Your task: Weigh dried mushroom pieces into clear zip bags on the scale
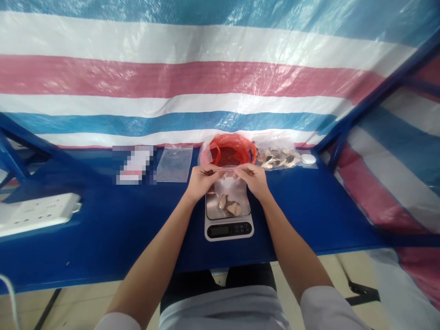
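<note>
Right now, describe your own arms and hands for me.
Your left hand and right hand are bare, with no gloves, and no watch or bracelet shows. Your left arm and right arm are bare up to the short, pale grey left sleeve and right sleeve.

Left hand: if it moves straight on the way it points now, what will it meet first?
Past the clear bag that the left hand already pinches, the red bag looks first in line, though depth is hard to judge from this view.
</note>
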The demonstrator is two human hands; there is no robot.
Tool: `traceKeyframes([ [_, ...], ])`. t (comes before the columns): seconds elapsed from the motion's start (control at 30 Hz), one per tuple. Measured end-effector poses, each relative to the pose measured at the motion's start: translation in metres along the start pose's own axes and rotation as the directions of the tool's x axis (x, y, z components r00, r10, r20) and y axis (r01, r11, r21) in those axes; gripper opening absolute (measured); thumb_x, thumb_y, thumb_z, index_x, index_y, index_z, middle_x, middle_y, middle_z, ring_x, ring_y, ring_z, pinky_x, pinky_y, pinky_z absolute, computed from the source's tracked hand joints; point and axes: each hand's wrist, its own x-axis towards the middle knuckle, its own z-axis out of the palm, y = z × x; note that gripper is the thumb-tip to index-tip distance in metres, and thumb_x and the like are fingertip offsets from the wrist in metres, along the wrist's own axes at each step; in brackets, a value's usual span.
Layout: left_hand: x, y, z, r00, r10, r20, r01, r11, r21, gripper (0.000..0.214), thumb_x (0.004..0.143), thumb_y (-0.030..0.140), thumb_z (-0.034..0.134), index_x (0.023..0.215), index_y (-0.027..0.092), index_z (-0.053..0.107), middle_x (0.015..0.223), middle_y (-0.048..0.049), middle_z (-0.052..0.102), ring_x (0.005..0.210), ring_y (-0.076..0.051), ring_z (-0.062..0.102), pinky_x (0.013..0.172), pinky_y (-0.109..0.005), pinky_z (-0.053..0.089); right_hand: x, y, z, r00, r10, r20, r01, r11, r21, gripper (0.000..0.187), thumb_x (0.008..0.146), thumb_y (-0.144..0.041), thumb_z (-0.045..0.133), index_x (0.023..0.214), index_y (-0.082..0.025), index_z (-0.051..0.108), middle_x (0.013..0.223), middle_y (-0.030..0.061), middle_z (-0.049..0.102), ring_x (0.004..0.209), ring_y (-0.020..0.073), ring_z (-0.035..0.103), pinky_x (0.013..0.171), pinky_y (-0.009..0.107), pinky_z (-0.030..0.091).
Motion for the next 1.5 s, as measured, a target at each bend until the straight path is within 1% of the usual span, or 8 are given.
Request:
traceKeyframes([
  [0.13, 0.0, 0.0, -0.001, 0.999, -0.052, 0.004, 0.052, 0.997, -0.065, 0.023, 0.073, 0.04, 0.08, 0.076, 0.017, 0.08, 0.074, -0.0047, 0.077, 0.067, -0.017, 0.067, 0.068, -0.028, 0.053, -0.001, 0.0, 0.001, 0.999, -0.022, -0.031, 0.02, 0.999, -0.044, 0.029, 0.073, -0.048, 0.078, 0.072, -0.021, 0.071, 0.062, 0.0, 0.07, 0.054, 0.0147, 0.062, 0.053, 0.028, 0.052],
  [0.27, 0.001, -0.001, -0.003, 0.998, -0.057, -0.013, 0.056, 0.993, -0.105, 0.025, 0.073, 0.041, 0.08, 0.073, 0.017, 0.079, 0.074, -0.0044, 0.076, 0.069, -0.017, 0.067, 0.072, -0.028, 0.054, -0.002, -0.003, 0.004, 0.998, 0.006, -0.056, -0.006, 1.0, 0.003, 0.033, 0.072, -0.052, 0.078, 0.075, -0.02, 0.07, 0.063, -0.0002, 0.069, 0.053, 0.0143, 0.061, 0.052, 0.028, 0.052],
  [0.57, -0.002, 0.0, 0.003, 0.999, -0.041, 0.019, 0.044, 0.989, -0.141, 0.023, 0.074, 0.039, 0.08, 0.071, 0.017, 0.077, 0.072, -0.003, 0.074, 0.066, -0.014, 0.065, 0.068, -0.026, 0.052, -0.003, -0.005, 0.006, 1.0, 0.01, 0.003, -0.01, 0.999, -0.036, 0.03, 0.074, -0.05, 0.077, 0.075, -0.02, 0.071, 0.065, 0.0003, 0.069, 0.055, 0.0148, 0.062, 0.055, 0.028, 0.053],
  [0.73, -0.002, 0.001, 0.002, 0.999, -0.006, 0.038, 0.009, 0.997, -0.071, 0.024, 0.076, 0.039, 0.078, 0.068, 0.017, 0.075, 0.067, -0.003, 0.073, 0.066, -0.015, 0.065, 0.07, -0.027, 0.052, -0.003, -0.008, 0.004, 0.999, 0.026, 0.042, -0.023, 0.996, -0.083, 0.033, 0.074, -0.053, 0.075, 0.071, -0.021, 0.066, 0.063, -0.0002, 0.068, 0.054, 0.0141, 0.061, 0.053, 0.027, 0.051],
  [0.87, -0.001, 0.002, 0.001, 1.0, 0.015, 0.025, -0.013, 0.999, -0.048, 0.023, 0.076, 0.038, 0.077, 0.068, 0.017, 0.075, 0.067, -0.0029, 0.073, 0.066, -0.015, 0.065, 0.07, -0.027, 0.052, -0.002, -0.007, 0.004, 0.999, 0.022, 0.032, -0.018, 0.995, -0.095, 0.033, 0.074, -0.053, 0.075, 0.078, -0.021, 0.068, 0.066, -0.0003, 0.069, 0.056, 0.0144, 0.063, 0.056, 0.027, 0.052],
  [1.13, -0.002, 0.003, 0.003, 0.999, -0.007, 0.051, 0.012, 0.995, -0.096, 0.02, 0.075, 0.037, 0.077, 0.072, 0.017, 0.075, 0.071, -0.0039, 0.075, 0.067, -0.016, 0.068, 0.07, -0.028, 0.054, -0.005, -0.005, 0.005, 0.999, 0.032, 0.004, -0.032, 0.997, -0.077, 0.028, 0.074, -0.048, 0.078, 0.077, -0.02, 0.074, 0.063, 0.0001, 0.069, 0.053, 0.0139, 0.061, 0.052, 0.026, 0.051],
  [1.33, -0.002, 0.004, 0.002, 0.999, -0.001, 0.035, 0.004, 0.997, -0.081, 0.023, 0.077, 0.039, 0.077, 0.072, 0.017, 0.076, 0.07, -0.0038, 0.075, 0.067, -0.015, 0.067, 0.069, -0.026, 0.053, -0.004, -0.012, 0.004, 0.993, 0.119, 0.017, -0.119, 0.993, 0.001, 0.028, 0.07, -0.048, 0.08, 0.076, -0.021, 0.076, 0.065, 0.0003, 0.071, 0.05, 0.015, 0.062, 0.045, 0.027, 0.052],
  [1.5, -0.001, 0.0, -0.002, 0.998, -0.057, 0.012, 0.058, 0.988, -0.142, 0.024, 0.075, 0.041, 0.08, 0.074, 0.017, 0.076, 0.068, -0.0022, 0.073, 0.062, -0.014, 0.065, 0.063, -0.024, 0.051, 0.0, -0.007, -0.003, 0.994, 0.114, 0.005, -0.114, 0.993, 0.036, 0.028, 0.073, -0.049, 0.077, 0.077, -0.021, 0.078, 0.068, 0.0014, 0.073, 0.054, 0.0152, 0.063, 0.046, 0.026, 0.053],
])
